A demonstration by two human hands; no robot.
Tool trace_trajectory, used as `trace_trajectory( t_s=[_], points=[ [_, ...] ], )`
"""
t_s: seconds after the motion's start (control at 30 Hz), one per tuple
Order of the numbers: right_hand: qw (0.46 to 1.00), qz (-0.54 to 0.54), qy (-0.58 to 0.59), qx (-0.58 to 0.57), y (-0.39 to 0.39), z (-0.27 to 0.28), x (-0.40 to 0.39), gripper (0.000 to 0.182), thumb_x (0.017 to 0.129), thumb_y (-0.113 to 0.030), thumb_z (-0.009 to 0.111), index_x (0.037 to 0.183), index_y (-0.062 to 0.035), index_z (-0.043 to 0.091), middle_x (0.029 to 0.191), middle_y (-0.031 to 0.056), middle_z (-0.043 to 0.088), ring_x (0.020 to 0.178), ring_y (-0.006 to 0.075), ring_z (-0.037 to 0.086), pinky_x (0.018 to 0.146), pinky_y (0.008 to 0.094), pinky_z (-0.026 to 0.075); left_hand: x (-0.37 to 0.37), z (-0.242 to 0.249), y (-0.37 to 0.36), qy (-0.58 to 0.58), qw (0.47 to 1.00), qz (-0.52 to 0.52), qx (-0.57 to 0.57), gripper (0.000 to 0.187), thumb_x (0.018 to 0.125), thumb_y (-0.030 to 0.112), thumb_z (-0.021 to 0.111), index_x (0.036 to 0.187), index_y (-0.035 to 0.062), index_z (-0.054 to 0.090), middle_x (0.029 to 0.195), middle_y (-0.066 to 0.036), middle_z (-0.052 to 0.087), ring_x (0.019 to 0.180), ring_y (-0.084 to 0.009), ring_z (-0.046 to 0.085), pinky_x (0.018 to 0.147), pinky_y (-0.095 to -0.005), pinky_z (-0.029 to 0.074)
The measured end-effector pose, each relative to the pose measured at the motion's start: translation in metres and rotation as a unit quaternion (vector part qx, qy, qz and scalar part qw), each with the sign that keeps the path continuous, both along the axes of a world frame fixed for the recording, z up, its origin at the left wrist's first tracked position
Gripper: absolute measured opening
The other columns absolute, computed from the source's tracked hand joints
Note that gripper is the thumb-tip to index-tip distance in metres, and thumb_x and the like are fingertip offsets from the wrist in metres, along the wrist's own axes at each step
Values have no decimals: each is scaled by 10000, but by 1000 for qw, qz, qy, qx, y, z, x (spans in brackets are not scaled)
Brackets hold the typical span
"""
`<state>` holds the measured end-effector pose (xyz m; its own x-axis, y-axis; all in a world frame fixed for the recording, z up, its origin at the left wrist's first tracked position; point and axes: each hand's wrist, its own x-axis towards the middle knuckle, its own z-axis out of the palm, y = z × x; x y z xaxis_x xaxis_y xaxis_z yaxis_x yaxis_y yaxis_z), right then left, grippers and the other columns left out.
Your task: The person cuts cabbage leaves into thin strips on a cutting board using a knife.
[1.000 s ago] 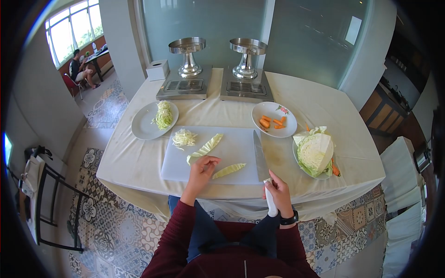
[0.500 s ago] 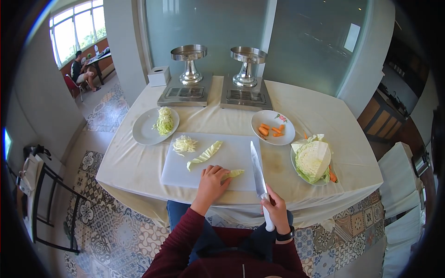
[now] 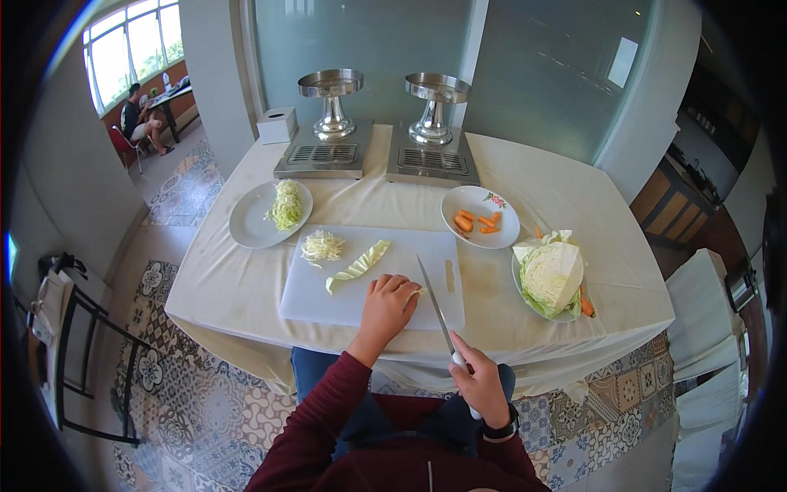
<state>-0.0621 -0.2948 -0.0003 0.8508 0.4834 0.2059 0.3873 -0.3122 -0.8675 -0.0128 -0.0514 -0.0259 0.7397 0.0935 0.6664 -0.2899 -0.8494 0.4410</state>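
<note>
My left hand [image 3: 388, 305] presses down on the white cutting board [image 3: 303, 299], fingers bent over a piece of cabbage leaf [image 3: 423, 292]; most of that piece is hidden beneath them. In my right hand [image 3: 479, 379] is the white handle of a kitchen knife [image 3: 437, 302]. Its long blade points away from me, edge-on, just right of the leaf's showing end. A longer cabbage strip [image 3: 357, 267] lies on the board beyond my left hand. Farther left on the board sits a small heap of shredded cabbage [image 3: 322, 247].
Behind the board, a plate [image 3: 244, 226] bears more shredded cabbage. An oval plate [image 3: 507, 235] of carrot pieces stands back right, near a cut cabbage [image 3: 553, 277] on another plate. Two metal stands [image 3: 334, 111] are at the back. Someone sits far left [image 3: 135, 119].
My left hand has shifted right and away from me, covering more of the leaf piece. The knife has swung left, its blade now close beside those fingers.
</note>
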Motion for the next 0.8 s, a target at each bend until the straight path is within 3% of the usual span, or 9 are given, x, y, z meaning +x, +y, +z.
trace_trajectory(
  t_s=[0.1, 0.2, 0.5, 0.8],
  points=[
    [999, -2, -37, -33, 7, 13, -3, 590, 884, -39, 644, 1464, -69, 544, 803, 159, 567, 699, 305, 542, 707, 378, 474, 8, -3, -1, 10, 1000, 0, 16, 116, 850, 142, 717, 966, 134, 722, 958, -11, 675, 950, -253, 617, 851, -417, 459],
    [996, 3, -64, -54, 9, 11, -1, 594, 890, -38, 639, 1474, -72, 532, 785, 165, 555, 689, 319, 547, 694, 394, 471, 8, -8, -2, 24, 1000, -7, 11, 103, 849, 133, 714, 952, 132, 722, 950, -14, 673, 937, -258, 616, 844, -415, 459],
    [999, 11, 30, -40, 9, 19, 0, 579, 902, -42, 631, 1469, -30, 518, 833, 192, 615, 730, 342, 600, 702, 393, 485, 6, -10, -2, 12, 1000, -8, -10, 92, 834, 128, 728, 924, 121, 717, 938, -19, 685, 926, -259, 622, 842, -402, 461],
    [995, 13, -34, -92, 10, 18, -3, 595, 900, -50, 632, 1484, -84, 521, 788, 179, 569, 700, 347, 573, 685, 412, 483, 5, -9, -3, 19, 1000, 0, -9, 100, 836, 120, 722, 936, 119, 719, 951, -20, 690, 935, -260, 625, 844, -404, 463]
  ],
)
